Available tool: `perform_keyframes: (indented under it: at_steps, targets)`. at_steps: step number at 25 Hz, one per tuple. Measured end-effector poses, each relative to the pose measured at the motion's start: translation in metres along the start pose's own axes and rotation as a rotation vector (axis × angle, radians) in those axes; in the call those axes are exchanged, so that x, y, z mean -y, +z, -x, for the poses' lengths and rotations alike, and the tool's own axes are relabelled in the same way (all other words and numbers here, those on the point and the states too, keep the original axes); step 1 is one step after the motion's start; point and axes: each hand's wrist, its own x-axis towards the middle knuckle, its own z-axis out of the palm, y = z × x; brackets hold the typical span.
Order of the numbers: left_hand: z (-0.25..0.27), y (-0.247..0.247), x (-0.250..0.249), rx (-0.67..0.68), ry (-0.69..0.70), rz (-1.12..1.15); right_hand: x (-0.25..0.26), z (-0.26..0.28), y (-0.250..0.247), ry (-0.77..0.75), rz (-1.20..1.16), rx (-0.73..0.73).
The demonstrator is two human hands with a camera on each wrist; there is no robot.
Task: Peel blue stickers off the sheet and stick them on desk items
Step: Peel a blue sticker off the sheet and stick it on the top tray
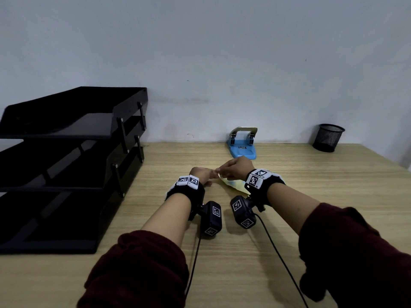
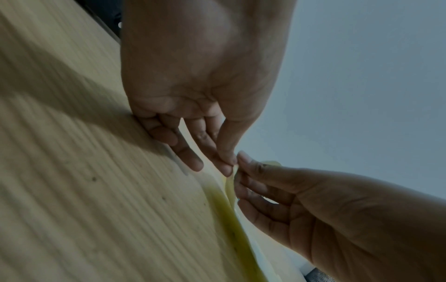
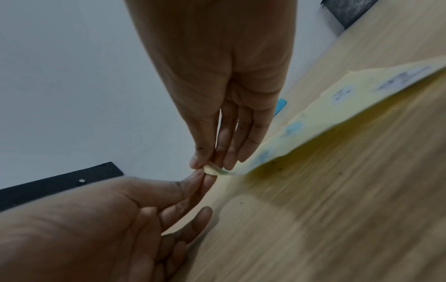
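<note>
On the desk [image 1: 222, 252] in front of the blue hole punch [image 1: 242, 146], the left hand [image 1: 201, 174] and right hand [image 1: 235, 166] both pinch one lifted corner of the yellow sticker sheet [image 3: 337, 106]. The fingers [image 3: 200, 160] meet so closely that the backing could tear, or a blue sticker [image 3: 293, 127] might crease and stick to itself.

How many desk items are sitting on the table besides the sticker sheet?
3. A black stacked letter tray stands on the left, a blue hole punch against the wall in the middle, and a black mesh pen cup at the far right. Others may lie outside the view.
</note>
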Motion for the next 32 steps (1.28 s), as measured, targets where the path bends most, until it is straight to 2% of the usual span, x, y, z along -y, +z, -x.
perform_keyframes:
  at_steps: [6,10,16,21,26,32]
  targets:
    - [0.004,-0.003,0.000,0.002,-0.007,-0.076,-0.001,0.003,-0.002,0.054,-0.082,0.030]
    - [0.009,-0.003,-0.006,-0.010,-0.060,-0.136,-0.003,0.003,0.000,0.077,-0.148,0.038]
    - [0.008,-0.003,-0.001,-0.001,-0.011,-0.117,-0.004,0.007,-0.001,0.106,-0.266,0.067]
    - [0.003,-0.006,0.000,-0.073,-0.022,-0.219,0.000,0.006,-0.007,0.218,-0.320,0.055]
    - [-0.011,-0.002,0.005,-0.071,0.076,-0.486,-0.006,0.008,-0.028,0.338,-0.452,-0.013]
    - [-0.019,0.006,0.006,-0.222,0.152,-0.574,-0.008,0.008,-0.029,0.368,-0.428,-0.004]
